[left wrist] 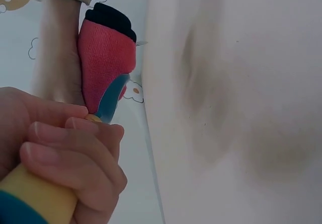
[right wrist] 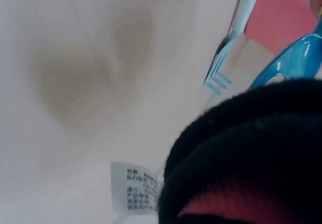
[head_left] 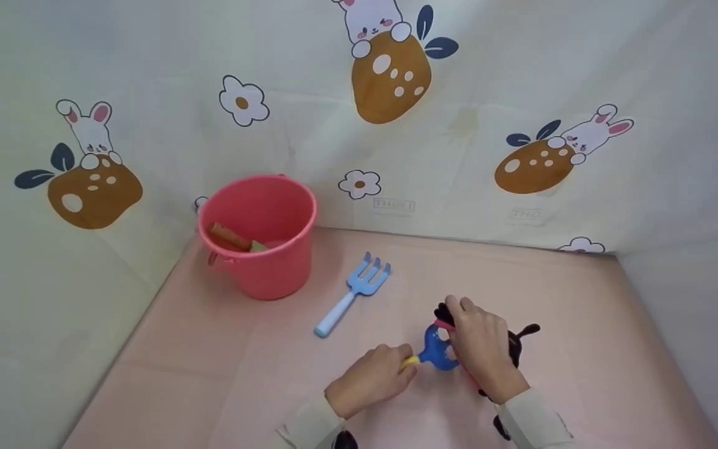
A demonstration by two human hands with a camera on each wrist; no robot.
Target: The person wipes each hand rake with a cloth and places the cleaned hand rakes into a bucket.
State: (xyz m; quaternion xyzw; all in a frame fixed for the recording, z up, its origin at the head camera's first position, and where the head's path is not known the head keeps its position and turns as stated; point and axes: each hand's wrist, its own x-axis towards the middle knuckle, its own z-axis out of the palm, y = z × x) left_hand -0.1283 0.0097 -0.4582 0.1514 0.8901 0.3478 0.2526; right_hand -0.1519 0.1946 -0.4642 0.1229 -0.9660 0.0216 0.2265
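Note:
In the head view, my left hand (head_left: pixel 374 377) grips the yellow handle of a blue toy shovel (head_left: pixel 437 349), whose blade has holes in it. The left wrist view shows those fingers curled round the thick yellow handle (left wrist: pixel 43 194), which has a blue end. My right hand (head_left: pixel 480 343) holds a red and black plush toy (head_left: pixel 515 349) with a black feeler sticking out. The blade lies right against the plush, partly behind the right hand. In the right wrist view the plush (right wrist: pixel 241 128) fills the lower right corner, and a white printed label (right wrist: pixel 136 189) hangs from it.
A red bucket (head_left: pixel 272 277) stands at the back left, with a brown-handled tool (head_left: pixel 229 237) inside. Between bucket and hands lies a light blue toy hand fork (head_left: pixel 349 296), tines toward the back. Patterned cloth walls (head_left: pixel 296 143) enclose the pinkish table (head_left: pixel 209 362).

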